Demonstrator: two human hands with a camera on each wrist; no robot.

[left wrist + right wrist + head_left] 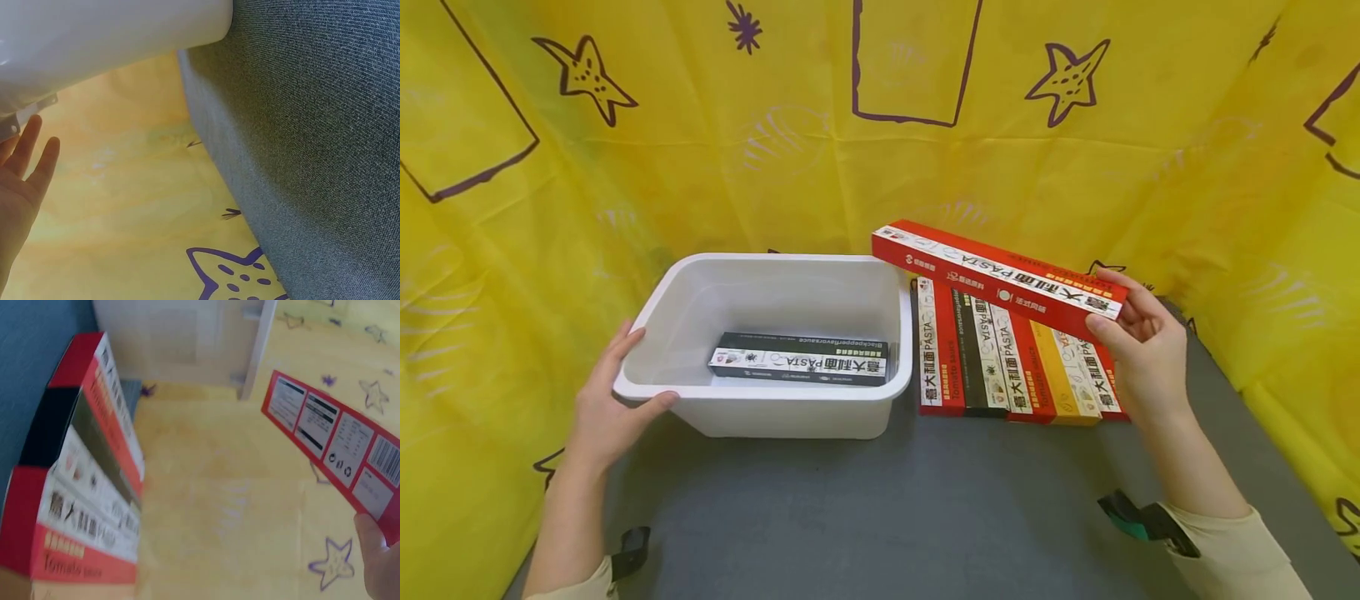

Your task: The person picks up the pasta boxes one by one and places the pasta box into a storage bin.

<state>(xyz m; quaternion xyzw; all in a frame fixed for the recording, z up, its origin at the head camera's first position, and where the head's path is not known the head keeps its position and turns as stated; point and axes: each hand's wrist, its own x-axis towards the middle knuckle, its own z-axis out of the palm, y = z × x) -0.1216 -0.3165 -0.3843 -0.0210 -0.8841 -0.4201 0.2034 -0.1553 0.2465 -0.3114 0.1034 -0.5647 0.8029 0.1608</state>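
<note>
My right hand (1150,350) pinches one end of a red pasta box (992,275) between thumb and fingers. The box is raised and slanted, its far end close to the right rim of a white plastic bin (797,415); its back with a barcode label (384,456) shows in the right wrist view. My left hand (613,400) holds the bin's left front corner, thumb on the rim, with some fingers beneath the rim in the left wrist view. Inside the bin lies a black pasta box (797,360).
Right of the bin, a row of several pasta boxes (985,367) in red, black and yellow lies side by side on the grey table (850,517). A yellow curtain (820,167) with dark drawings surrounds the back and sides.
</note>
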